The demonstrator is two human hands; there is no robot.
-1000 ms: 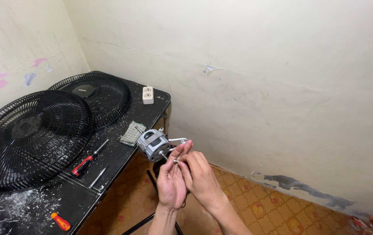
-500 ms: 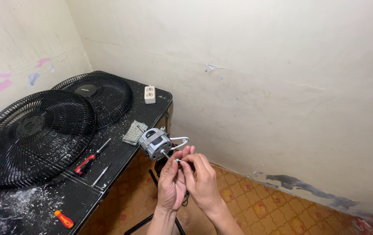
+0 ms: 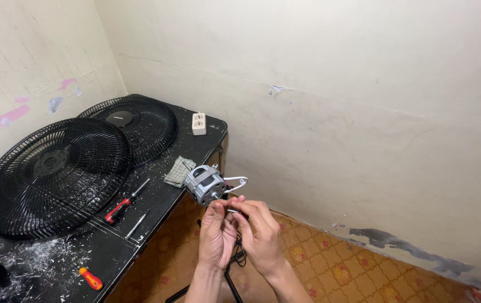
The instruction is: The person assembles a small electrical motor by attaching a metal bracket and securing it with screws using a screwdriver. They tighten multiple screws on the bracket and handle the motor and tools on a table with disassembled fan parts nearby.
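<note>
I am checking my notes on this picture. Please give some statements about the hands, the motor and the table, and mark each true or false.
1. Both hands, left hand and right hand, hold the motor. True.
2. Two fan grilles lie on the table. True.
3. The red screwdriver is in the right hand. False: it lies on the table.
4. The cloth covers the motor. False: it lies beside it.

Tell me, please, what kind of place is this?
Probably a small home repair corner, not a proper shop. Both hands work on a fan motor beside a black table that bears two fan grilles, screwdrivers and debris. Walls are scuffed; the floor is patterned tile.
</note>
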